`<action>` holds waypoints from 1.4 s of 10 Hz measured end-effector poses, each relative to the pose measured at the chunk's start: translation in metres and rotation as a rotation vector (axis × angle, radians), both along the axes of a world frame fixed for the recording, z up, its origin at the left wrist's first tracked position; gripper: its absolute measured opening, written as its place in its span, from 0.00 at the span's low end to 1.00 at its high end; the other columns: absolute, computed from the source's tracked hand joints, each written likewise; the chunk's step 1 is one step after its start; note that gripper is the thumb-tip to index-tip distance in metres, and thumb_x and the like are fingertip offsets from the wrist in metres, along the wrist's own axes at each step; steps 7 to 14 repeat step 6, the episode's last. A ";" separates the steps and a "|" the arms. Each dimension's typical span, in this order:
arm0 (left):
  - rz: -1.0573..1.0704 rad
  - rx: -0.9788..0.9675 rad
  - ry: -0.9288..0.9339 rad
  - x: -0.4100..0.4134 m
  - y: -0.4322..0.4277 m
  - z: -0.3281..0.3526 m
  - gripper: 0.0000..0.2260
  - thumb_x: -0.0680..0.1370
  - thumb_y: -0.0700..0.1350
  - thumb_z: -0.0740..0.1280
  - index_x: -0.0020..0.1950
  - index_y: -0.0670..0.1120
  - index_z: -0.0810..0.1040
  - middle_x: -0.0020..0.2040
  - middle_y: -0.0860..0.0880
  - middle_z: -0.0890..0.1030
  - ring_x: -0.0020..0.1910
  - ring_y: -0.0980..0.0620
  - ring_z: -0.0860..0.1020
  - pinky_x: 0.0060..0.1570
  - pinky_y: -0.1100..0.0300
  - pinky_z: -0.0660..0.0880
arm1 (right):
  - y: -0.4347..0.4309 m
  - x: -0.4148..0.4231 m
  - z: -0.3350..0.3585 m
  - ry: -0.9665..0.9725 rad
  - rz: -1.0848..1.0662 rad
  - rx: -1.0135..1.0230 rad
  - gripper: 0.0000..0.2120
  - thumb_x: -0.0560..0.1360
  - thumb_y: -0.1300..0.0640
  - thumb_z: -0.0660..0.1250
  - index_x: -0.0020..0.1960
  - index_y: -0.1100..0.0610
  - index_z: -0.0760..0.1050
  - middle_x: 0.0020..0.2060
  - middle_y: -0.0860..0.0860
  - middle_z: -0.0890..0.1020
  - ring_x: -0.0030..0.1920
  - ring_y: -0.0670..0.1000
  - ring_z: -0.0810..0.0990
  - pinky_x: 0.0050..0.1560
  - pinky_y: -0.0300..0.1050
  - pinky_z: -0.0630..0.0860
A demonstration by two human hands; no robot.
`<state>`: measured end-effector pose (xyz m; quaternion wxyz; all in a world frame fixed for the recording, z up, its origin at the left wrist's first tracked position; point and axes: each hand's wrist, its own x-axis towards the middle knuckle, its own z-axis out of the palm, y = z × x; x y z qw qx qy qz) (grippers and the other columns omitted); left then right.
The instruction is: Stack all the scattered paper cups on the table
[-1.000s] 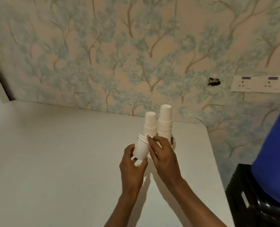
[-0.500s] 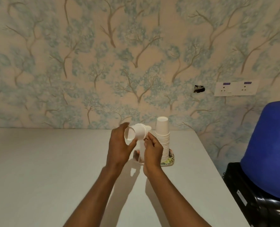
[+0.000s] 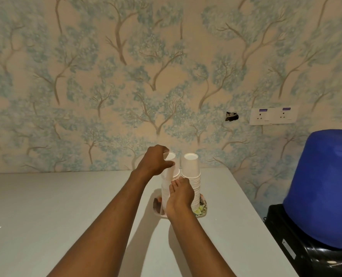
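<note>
Two stacks of upturned white paper cups stand side by side on a small patterned plate (image 3: 203,211) near the table's far right. My left hand (image 3: 153,162) grips the top cup (image 3: 171,164) of the left stack (image 3: 165,191) from the left side. My right hand (image 3: 180,195) holds the lower part of that same stack from the front, hiding much of it. The right stack (image 3: 192,176) stands free, a little taller, touched by neither hand.
The white table (image 3: 46,216) runs along a wall with tree-patterned paper. Its right edge falls just beyond the plate. A blue water jug (image 3: 324,186) sits on a black stand (image 3: 306,246) to the right of the table. Wall sockets (image 3: 273,115) are above.
My left hand had a cup lifted on its side half a second ago; that cup now sits upturned on top of the left stack. My right hand stays on the stack.
</note>
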<state>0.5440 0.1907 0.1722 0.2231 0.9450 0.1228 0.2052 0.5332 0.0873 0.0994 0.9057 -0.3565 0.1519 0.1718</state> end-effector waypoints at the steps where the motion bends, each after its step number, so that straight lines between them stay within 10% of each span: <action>1: 0.016 -0.013 0.058 0.010 0.002 -0.009 0.24 0.72 0.49 0.77 0.63 0.40 0.80 0.60 0.44 0.82 0.56 0.46 0.80 0.49 0.60 0.75 | -0.003 0.000 -0.004 0.049 -0.007 0.030 0.09 0.82 0.60 0.60 0.60 0.62 0.73 0.56 0.57 0.79 0.58 0.56 0.77 0.61 0.49 0.73; 3: 0.028 -0.028 0.088 0.017 0.001 -0.038 0.29 0.72 0.49 0.77 0.71 0.42 0.75 0.67 0.44 0.78 0.63 0.46 0.77 0.58 0.57 0.73 | -0.012 -0.008 -0.017 0.106 0.042 0.098 0.21 0.83 0.57 0.56 0.73 0.65 0.67 0.73 0.62 0.71 0.73 0.63 0.70 0.72 0.55 0.65; 6: 0.159 -0.109 -0.059 -0.019 -0.017 -0.068 0.37 0.75 0.50 0.73 0.79 0.43 0.60 0.75 0.43 0.67 0.73 0.42 0.66 0.68 0.48 0.67 | -0.030 -0.028 -0.030 -0.202 0.017 -0.219 0.09 0.82 0.57 0.59 0.58 0.55 0.76 0.54 0.55 0.80 0.52 0.54 0.80 0.50 0.44 0.75; 14: 0.159 -0.109 -0.059 -0.019 -0.017 -0.068 0.37 0.75 0.50 0.73 0.79 0.43 0.60 0.75 0.43 0.67 0.73 0.42 0.66 0.68 0.48 0.67 | -0.030 -0.028 -0.030 -0.202 0.017 -0.219 0.09 0.82 0.57 0.59 0.58 0.55 0.76 0.54 0.55 0.80 0.52 0.54 0.80 0.50 0.44 0.75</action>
